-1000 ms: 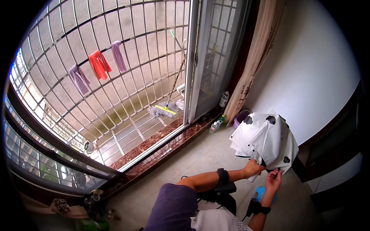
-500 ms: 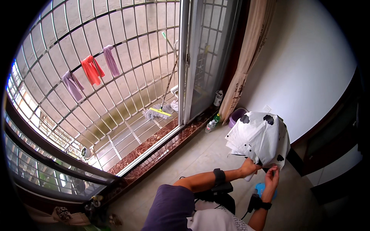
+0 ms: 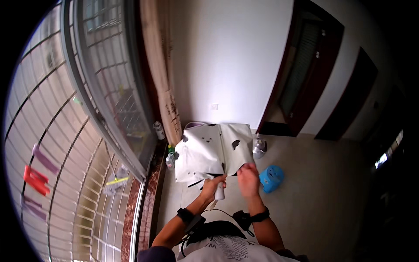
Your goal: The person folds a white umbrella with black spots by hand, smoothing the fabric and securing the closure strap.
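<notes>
lower center — left hand [image 3: 212, 187], fingers wrapped around the pale handle [image 3: 219, 192] of a black-spotted white umbrella [image 3: 203, 153]; right hand [image 3: 249, 180] at its edge, too blurred to tell if pinching.

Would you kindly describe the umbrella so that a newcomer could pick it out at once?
Find the white wall right of the curtain. Low in front of it, the umbrella is held by its pale handle in the person's left hand. Dark patches on white set it apart from the blue object on the floor to its right.
</notes>
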`<state>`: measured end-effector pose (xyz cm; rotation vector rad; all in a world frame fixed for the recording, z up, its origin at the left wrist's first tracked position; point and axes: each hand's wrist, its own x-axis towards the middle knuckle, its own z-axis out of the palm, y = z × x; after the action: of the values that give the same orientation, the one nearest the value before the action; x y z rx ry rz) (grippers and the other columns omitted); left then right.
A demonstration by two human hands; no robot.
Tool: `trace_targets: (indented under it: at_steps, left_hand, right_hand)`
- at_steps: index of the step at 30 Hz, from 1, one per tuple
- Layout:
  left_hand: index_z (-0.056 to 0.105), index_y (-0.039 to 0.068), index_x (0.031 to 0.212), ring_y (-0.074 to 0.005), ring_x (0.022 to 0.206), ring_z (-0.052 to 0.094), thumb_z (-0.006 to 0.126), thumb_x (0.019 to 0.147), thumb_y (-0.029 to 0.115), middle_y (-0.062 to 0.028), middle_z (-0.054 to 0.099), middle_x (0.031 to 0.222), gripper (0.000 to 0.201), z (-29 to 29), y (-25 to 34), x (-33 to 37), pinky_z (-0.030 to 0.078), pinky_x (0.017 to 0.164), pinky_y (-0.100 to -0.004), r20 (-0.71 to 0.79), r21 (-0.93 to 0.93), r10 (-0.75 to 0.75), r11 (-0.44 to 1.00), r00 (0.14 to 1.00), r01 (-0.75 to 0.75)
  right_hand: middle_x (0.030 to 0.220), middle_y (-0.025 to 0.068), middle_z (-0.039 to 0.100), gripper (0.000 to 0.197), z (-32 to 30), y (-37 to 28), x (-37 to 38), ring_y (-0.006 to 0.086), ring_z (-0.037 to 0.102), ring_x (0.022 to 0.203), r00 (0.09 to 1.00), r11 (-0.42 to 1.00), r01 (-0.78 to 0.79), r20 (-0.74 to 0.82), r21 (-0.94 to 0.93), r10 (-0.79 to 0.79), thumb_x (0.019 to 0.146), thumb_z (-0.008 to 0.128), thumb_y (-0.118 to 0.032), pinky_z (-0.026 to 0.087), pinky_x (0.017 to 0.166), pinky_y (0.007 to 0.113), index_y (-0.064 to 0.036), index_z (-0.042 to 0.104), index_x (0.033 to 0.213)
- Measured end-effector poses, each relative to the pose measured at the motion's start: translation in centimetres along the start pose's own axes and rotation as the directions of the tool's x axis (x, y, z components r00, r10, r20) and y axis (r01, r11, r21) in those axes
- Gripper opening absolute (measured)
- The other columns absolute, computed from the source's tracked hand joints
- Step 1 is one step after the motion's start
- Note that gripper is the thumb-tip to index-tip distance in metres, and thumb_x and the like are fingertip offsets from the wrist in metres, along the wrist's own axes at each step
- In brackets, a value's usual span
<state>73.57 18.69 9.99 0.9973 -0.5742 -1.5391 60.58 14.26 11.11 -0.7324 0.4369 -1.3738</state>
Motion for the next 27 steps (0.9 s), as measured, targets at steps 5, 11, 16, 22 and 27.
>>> trace_targets:
  at_steps: [5,11,16,22,27]
  left_hand:
    - [0.051,0.001,0.069,-0.0122,0.048,0.048,0.057,0.07,0.015,-0.0046,0.05,0.056,0.015,0.9,-0.1,-0.1,0.039,0.045,-0.0218,0.113,0.04,-0.068,0.997,0.991,0.064]
    - [0.051,0.002,0.065,-0.0116,0.048,0.046,0.056,0.07,0.018,-0.0048,0.049,0.054,0.018,2.2,0.6,-0.8,0.036,0.045,-0.022,0.136,0.035,-0.071,0.997,0.988,0.067]
    - [0.051,0.004,0.063,-0.0113,0.046,0.047,0.059,0.067,0.017,-0.0048,0.05,0.053,0.016,1.7,1.4,-1.0,0.035,0.042,-0.0213,0.096,0.007,-0.12,0.993,0.988,0.12]
    - [0.051,0.003,0.063,-0.0115,0.044,0.046,0.057,0.068,0.015,-0.0049,0.05,0.053,0.014,1.1,0.8,0.5,0.036,0.04,-0.0227,0.023,0.006,-0.022,1.0,1.0,0.021]
    - [0.051,0.0,0.065,-0.0136,0.042,0.046,0.058,0.065,0.008,-0.0058,0.049,0.053,0.011,0.6,0.6,1.2,0.037,0.038,-0.025,-0.176,0.218,0.134,0.971,0.975,-0.094]
  right_hand:
    - [0.109,0.0221,0.04,0.032,-0.7,0.5,2.3,0.0354,0.036,0.102,0.901,-0.063,0.355,0.359,-0.933,-0.245,0.075,0.039,-0.01,0.029,0.086,0.036,0.0029,0.041,0.104]
    - [0.115,0.0163,0.036,0.04,-7.8,-0.4,6.5,0.0273,0.033,0.107,0.811,-0.288,0.309,0.409,-0.906,-0.418,0.079,0.037,-0.024,0.025,0.091,0.035,-0.0015,0.034,0.112]
    - [0.12,0.0154,0.031,0.048,-4.6,-1.1,2.6,0.0262,0.028,0.112,0.95,-0.157,0.143,0.18,-0.977,-0.254,0.078,0.04,-0.028,0.021,0.094,0.034,-0.0016,0.03,0.116]
    - [0.102,0.0241,0.045,0.041,0.0,-2.3,-4.4,0.0367,0.04,0.097,0.862,-0.356,0.238,0.366,-0.903,-0.351,0.068,0.054,-0.014,0.029,0.085,0.043,0.0038,0.043,0.104]
    - [0.097,0.0192,0.05,0.04,1.2,-6.0,-4.7,0.0326,0.046,0.092,0.958,-0.01,0.26,0.259,-0.966,-0.123,0.066,0.059,-0.014,0.037,0.079,0.035,0.0039,0.046,0.099]
